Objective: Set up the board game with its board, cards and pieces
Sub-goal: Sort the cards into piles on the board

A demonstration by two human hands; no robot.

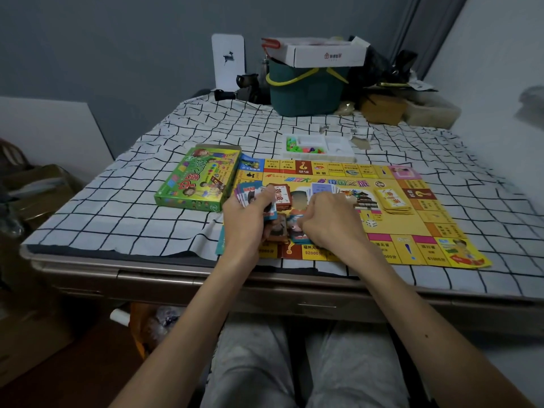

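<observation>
Across the table, a white tablecloth [141, 210] with a black grid carries everything. On it the yellow game board [418, 228] lies unfolded and flat, spreading beneath both hands and far out to the right of them. Just left of the left hand, against the board's left edge, sits the green game box [197, 179], lid face up. Beyond the hands, past the board's far edge, a white plastic tray [338, 147] holds a cluster of coloured pieces [294, 144] in its left compartments. Further back stands a teal bucket [306, 92] with a white carton [321, 55] on top.

The left hand [250, 214] grips a fan of cards [245, 192], thumb across their faces and fingers curled behind. Between the two hands and slightly beyond them, a brown card stack [282, 195] rests on the board. A yellow card stack [393, 200] lies well to the right of the right hand. The right hand [331, 219] is curled, knuckles up, over a blue-edged card [296, 234] on the board; whether it pinches that card cannot be told. A few pale cards [321, 188] show fanned just beyond its knuckles.
</observation>
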